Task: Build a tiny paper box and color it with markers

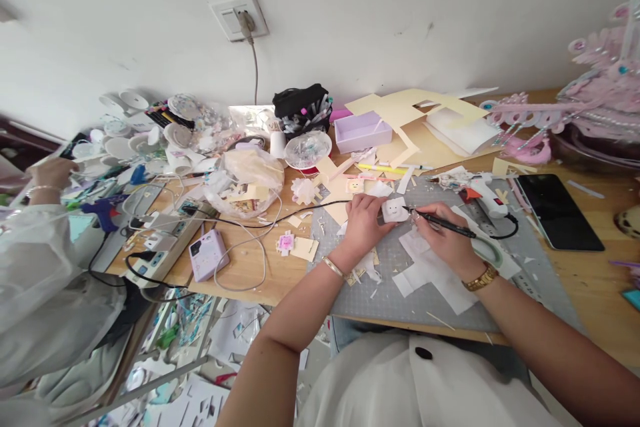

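Observation:
My left hand (366, 221) grips a small white square piece (395, 209) with a simple smiling face drawn on it, holding it by its left side just above the grey cutting mat (420, 308). In my right hand (447, 240) is a black pen (447, 223), its tip at the right edge of that piece. Below my hands lies a white paper cutout (445, 283) on the mat. Just behind my left hand sits a cream piece (355, 185) with a similar face.
A white glue gun (485, 195) and a dark-screened tablet (559, 211) lie to the right. Behind stand a lilac box (363, 133) and a black pen pouch (303, 107). Cables run from a power strip (167, 243) at left, near another person's hand (53, 175) and a blue glue gun (103, 212).

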The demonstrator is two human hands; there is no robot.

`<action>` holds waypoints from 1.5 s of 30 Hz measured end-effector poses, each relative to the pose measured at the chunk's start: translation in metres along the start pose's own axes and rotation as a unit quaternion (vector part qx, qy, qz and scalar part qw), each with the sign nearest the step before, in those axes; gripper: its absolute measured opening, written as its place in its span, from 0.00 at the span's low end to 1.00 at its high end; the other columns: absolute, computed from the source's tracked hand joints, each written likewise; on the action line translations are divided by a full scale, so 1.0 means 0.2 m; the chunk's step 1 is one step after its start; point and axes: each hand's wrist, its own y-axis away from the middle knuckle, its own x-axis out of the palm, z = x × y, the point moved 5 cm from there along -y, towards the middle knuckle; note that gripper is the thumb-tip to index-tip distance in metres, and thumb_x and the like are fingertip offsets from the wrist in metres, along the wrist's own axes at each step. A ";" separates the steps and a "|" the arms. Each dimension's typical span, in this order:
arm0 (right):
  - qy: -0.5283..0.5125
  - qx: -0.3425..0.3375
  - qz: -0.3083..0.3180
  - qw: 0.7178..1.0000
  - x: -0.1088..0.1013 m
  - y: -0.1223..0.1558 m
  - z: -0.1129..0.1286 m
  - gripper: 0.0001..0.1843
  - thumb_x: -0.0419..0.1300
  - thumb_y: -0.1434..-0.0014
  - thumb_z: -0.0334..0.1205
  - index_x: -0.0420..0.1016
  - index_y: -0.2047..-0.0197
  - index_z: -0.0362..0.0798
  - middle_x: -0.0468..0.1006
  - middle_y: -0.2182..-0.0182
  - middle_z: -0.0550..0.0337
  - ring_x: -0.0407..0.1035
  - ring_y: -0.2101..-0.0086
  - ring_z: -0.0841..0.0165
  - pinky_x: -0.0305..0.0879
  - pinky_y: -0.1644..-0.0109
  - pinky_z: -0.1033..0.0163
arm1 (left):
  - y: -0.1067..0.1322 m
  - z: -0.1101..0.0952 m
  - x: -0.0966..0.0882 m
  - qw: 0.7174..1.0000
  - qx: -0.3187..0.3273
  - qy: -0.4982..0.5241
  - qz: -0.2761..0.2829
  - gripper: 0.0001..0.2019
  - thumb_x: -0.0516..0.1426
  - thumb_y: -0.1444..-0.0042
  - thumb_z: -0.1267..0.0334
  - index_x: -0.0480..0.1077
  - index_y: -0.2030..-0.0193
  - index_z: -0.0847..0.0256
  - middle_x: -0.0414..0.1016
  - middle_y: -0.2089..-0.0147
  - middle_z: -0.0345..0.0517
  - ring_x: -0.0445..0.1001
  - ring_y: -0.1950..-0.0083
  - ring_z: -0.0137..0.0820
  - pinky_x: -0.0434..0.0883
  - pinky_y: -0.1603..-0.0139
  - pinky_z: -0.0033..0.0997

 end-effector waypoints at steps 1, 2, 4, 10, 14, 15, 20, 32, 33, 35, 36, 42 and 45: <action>-0.004 -0.004 0.008 1.000 0.00 0.00 0.00 0.05 0.59 0.40 0.41 0.74 0.64 0.52 0.80 0.71 0.59 0.74 0.72 0.64 0.70 0.67 0.59 | 0.00 0.00 0.00 1.000 -0.001 0.001 0.000 0.26 0.69 0.50 0.55 0.72 0.44 0.55 0.77 0.47 0.48 0.67 0.41 0.44 0.64 0.41 0.45; -0.006 -0.009 0.017 1.000 0.01 -0.01 0.01 0.05 0.59 0.41 0.41 0.74 0.65 0.51 0.80 0.71 0.58 0.74 0.73 0.64 0.70 0.68 0.59 | 0.00 0.00 0.00 1.000 -0.001 0.003 0.001 0.26 0.69 0.50 0.55 0.72 0.44 0.56 0.77 0.47 0.48 0.67 0.41 0.44 0.64 0.41 0.45; -0.002 -0.016 0.034 0.999 0.01 -0.01 0.03 0.04 0.59 0.41 0.40 0.74 0.65 0.52 0.80 0.72 0.59 0.74 0.73 0.64 0.69 0.69 0.60 | 0.00 0.01 0.00 1.000 -0.001 0.006 0.003 0.28 0.70 0.50 0.56 0.72 0.43 0.56 0.77 0.47 0.49 0.66 0.40 0.45 0.64 0.40 0.45; 0.003 0.001 0.034 0.999 0.01 -0.01 0.05 0.05 0.58 0.40 0.41 0.73 0.67 0.53 0.80 0.73 0.58 0.73 0.75 0.64 0.68 0.70 0.59 | 0.00 0.01 0.00 1.000 -0.004 0.023 -0.010 0.30 0.70 0.51 0.57 0.70 0.41 0.55 0.76 0.46 0.50 0.67 0.41 0.45 0.64 0.40 0.46; 0.011 0.013 0.023 1.000 0.00 -0.01 0.05 0.01 0.60 0.43 0.40 0.73 0.65 0.55 0.81 0.72 0.59 0.73 0.75 0.62 0.68 0.71 0.58 | 0.00 0.01 0.00 0.999 -0.004 0.029 -0.015 0.29 0.71 0.52 0.57 0.71 0.43 0.57 0.76 0.48 0.50 0.68 0.41 0.45 0.65 0.41 0.45; 0.011 0.012 0.027 1.000 0.01 -0.01 0.05 0.01 0.61 0.43 0.40 0.73 0.66 0.56 0.81 0.73 0.60 0.74 0.76 0.62 0.68 0.71 0.58 | 0.00 0.01 0.00 0.999 -0.004 0.030 -0.014 0.29 0.71 0.52 0.57 0.71 0.44 0.57 0.76 0.48 0.51 0.67 0.41 0.45 0.64 0.41 0.45; 0.010 0.009 0.046 0.999 0.02 0.00 0.03 0.03 0.59 0.41 0.43 0.73 0.67 0.56 0.80 0.75 0.61 0.73 0.76 0.61 0.69 0.71 0.57 | 0.00 0.00 0.00 1.000 0.000 0.024 -0.012 0.27 0.70 0.51 0.56 0.72 0.44 0.56 0.77 0.48 0.49 0.67 0.42 0.44 0.64 0.40 0.45; 0.026 -0.006 0.053 0.998 0.04 0.01 0.01 0.02 0.60 0.41 0.41 0.73 0.67 0.56 0.80 0.74 0.61 0.74 0.75 0.62 0.68 0.70 0.58 | 0.00 0.00 0.00 1.000 0.002 0.021 -0.006 0.27 0.70 0.51 0.57 0.73 0.44 0.55 0.77 0.49 0.49 0.67 0.43 0.45 0.65 0.41 0.46; 0.026 -0.007 0.053 0.998 0.04 0.01 0.01 0.02 0.60 0.42 0.40 0.73 0.66 0.56 0.81 0.73 0.61 0.74 0.75 0.62 0.68 0.70 0.58 | -0.01 0.00 0.00 1.000 0.002 0.020 -0.006 0.27 0.70 0.51 0.57 0.73 0.44 0.56 0.77 0.49 0.49 0.67 0.43 0.45 0.65 0.41 0.46; 0.027 -0.007 0.052 0.998 0.04 0.01 0.02 0.02 0.60 0.42 0.40 0.73 0.66 0.56 0.81 0.73 0.61 0.74 0.74 0.62 0.69 0.69 0.57 | -0.01 0.00 0.00 1.000 0.002 0.020 -0.006 0.27 0.70 0.51 0.57 0.73 0.44 0.56 0.77 0.49 0.49 0.67 0.43 0.45 0.65 0.41 0.46; 0.027 -0.005 0.051 0.998 0.04 0.01 0.02 0.02 0.60 0.42 0.40 0.73 0.66 0.56 0.81 0.73 0.61 0.74 0.74 0.61 0.69 0.69 0.57 | -0.01 0.00 0.00 1.000 0.002 0.020 -0.006 0.27 0.70 0.51 0.57 0.73 0.44 0.56 0.77 0.49 0.49 0.67 0.43 0.45 0.65 0.41 0.46; 0.022 -0.001 0.056 0.998 0.04 0.01 0.01 0.02 0.60 0.43 0.40 0.74 0.67 0.56 0.81 0.73 0.61 0.74 0.74 0.61 0.69 0.68 0.57 | 0.00 0.00 0.00 1.000 0.001 0.022 -0.006 0.27 0.70 0.51 0.56 0.73 0.44 0.56 0.77 0.49 0.49 0.68 0.43 0.45 0.65 0.41 0.46; 0.021 0.003 0.051 0.998 0.04 0.01 0.00 0.02 0.60 0.43 0.39 0.75 0.66 0.55 0.81 0.72 0.60 0.75 0.73 0.61 0.69 0.68 0.57 | -0.01 0.00 0.00 1.000 0.002 0.023 -0.008 0.27 0.70 0.51 0.56 0.73 0.44 0.57 0.78 0.49 0.50 0.68 0.43 0.45 0.64 0.40 0.46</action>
